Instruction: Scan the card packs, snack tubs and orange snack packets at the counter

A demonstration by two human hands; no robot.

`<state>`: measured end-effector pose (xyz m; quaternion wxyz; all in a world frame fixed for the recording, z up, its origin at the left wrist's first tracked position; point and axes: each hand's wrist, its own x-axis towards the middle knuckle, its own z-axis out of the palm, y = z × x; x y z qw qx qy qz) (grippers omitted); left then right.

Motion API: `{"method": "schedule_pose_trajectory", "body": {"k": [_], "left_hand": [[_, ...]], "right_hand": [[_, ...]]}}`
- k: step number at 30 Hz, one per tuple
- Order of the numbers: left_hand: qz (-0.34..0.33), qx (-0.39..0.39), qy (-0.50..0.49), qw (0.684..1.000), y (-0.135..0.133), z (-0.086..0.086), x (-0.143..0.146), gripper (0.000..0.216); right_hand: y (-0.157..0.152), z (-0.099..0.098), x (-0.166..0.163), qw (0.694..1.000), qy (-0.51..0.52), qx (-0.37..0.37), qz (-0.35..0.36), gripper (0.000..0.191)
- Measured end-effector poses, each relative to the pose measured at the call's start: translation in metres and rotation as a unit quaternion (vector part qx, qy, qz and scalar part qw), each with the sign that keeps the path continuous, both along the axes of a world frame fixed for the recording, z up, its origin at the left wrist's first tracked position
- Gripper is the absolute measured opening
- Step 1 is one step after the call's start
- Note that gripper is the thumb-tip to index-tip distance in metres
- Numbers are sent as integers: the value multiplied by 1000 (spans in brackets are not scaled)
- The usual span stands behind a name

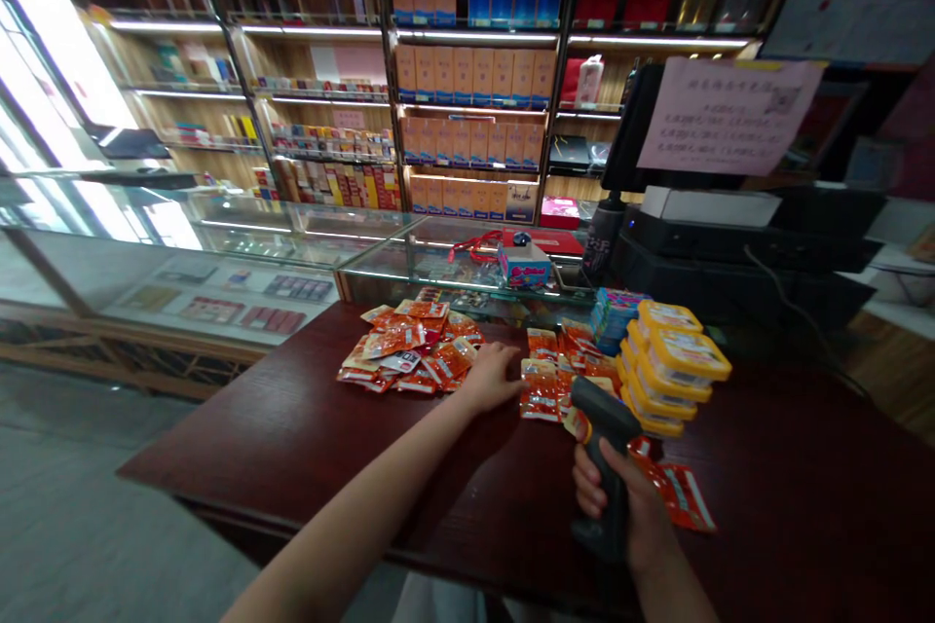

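My right hand (610, 482) is wrapped round the grip of a black handheld barcode scanner (606, 409), whose head covers part of the packets behind it. My left hand (495, 376) rests between two groups of orange snack packets, fingers apart and nothing visible in them. On its left lies a loose heap of packets (409, 346). Flatter packets (541, 387) lie just right of its fingertips. Another orange packet (685, 496) lies beyond my right wrist, partly hidden.
Yellow-lidded tubs (668, 370) stand stacked on the dark red table (292, 428), beside blue packages (617, 316). Behind are a glass counter (394, 263) with a small blue-pink box (524, 265), and a monitor (632, 131) bearing a pink paper. Boxed goods fill the back shelves.
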<state>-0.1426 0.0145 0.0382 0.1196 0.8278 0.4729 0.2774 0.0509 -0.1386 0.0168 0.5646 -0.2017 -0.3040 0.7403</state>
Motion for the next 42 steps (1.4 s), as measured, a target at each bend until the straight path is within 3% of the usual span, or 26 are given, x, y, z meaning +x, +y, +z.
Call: {"method": "schedule_pose_trajectory", "body": {"k": [2, 4, 9, 13, 16, 21, 25, 28, 35, 42], "left_hand": [[25, -35, 25, 999, -2, -7, 12, 80], [54, -69, 35, 996, -1, -11, 21, 90], [87, -85, -5, 993, -2, -11, 27, 77], [63, -117, -150, 980, -11, -14, 19, 76], [22, -134, -289, 948, -17, -22, 9, 74], [10, -140, -435, 889, -20, -33, 0, 74], [41, -104, -437, 893, -20, -33, -2, 64], [64, -97, -411, 904, -20, -33, -2, 60], [80, -83, -391, 913, -21, -35, -3, 65], [75, -88, -396, 911, -21, -34, -4, 58]], "right_hand": [[0, -1, 0, 1000, 1, -1, 3, 21], [1, -2, 0, 1000, -7, 4, 6, 23], [1, -3, -1, 1000, -17, 2, 3, 25], [0, -4, -1, 1000, -17, 9, 8, 23], [2, -6, -2, 999, -39, 9, 7, 25], [3, 7, -14, 978, -198, -36, -54, 44], [-3, 34, -36, 923, -360, -30, -135, 55], [-6, 47, -49, 895, -419, -30, -152, 50], [-3, 47, -51, 888, -436, -26, -145, 48], [-2, 49, -43, 901, -409, -40, -136, 47]]}}
